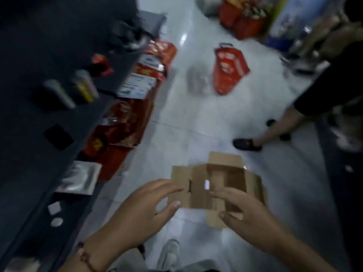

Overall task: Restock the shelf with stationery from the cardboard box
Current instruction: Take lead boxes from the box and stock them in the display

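head view — your left hand [137,209] and right hand [247,211] hang over the cardboard box [218,185], fingers spread loose, gripping nothing | box sits flaps-open on the white floor [196,118] | dark shelf [39,114] runs along your left — frame blurred

Bare forearms, no sleeves — a thin reddish cord bracelet [86,259] on the left wrist, a pale sneaker [170,252] below.
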Motion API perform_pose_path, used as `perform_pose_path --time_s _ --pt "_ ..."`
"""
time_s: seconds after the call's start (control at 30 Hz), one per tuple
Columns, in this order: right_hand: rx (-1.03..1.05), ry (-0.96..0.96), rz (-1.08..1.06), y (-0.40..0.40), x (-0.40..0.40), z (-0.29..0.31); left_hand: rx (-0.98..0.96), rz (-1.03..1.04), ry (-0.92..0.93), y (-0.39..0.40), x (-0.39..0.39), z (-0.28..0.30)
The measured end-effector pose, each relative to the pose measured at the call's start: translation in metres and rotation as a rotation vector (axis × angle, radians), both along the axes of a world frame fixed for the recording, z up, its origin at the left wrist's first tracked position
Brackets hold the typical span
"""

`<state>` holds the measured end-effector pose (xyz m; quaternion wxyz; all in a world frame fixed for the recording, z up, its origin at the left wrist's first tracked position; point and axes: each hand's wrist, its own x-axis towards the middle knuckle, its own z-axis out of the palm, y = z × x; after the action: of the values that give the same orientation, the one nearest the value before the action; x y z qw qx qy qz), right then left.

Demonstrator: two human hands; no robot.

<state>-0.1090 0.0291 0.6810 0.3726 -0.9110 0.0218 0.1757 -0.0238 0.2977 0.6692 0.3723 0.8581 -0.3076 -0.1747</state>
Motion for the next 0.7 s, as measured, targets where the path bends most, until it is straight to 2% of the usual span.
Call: perform_pose_path --time_s 0.13,0.33,0.37,0.5,0.7 --pt "0.003 0.112 -0.302 -0.074 -0.042 -0.045 0.125 -0.255 0.108 -0.096 0.027 -0.045" --pt "0.056 0.161 -0.661 -0.123 -0.015 -0.137 0.243 -0.441 0.229 -0.208 0.093 -0.140" --pt "0.066 0.162 -0.685 -0.122 -0.008 -0.143 0.261 -0.443 0.244 -0.216 0.099 -0.148" --pt "0.153 0.221 -0.724 -0.166 0.040 -0.231 0.350 -0.394 0.389 -0.280 0.130 -0.238" --pt "0.299 0.370 -0.768 -0.236 0.091 -0.436 0.407 -0.227 0.504 -0.346 0.137 -0.417"
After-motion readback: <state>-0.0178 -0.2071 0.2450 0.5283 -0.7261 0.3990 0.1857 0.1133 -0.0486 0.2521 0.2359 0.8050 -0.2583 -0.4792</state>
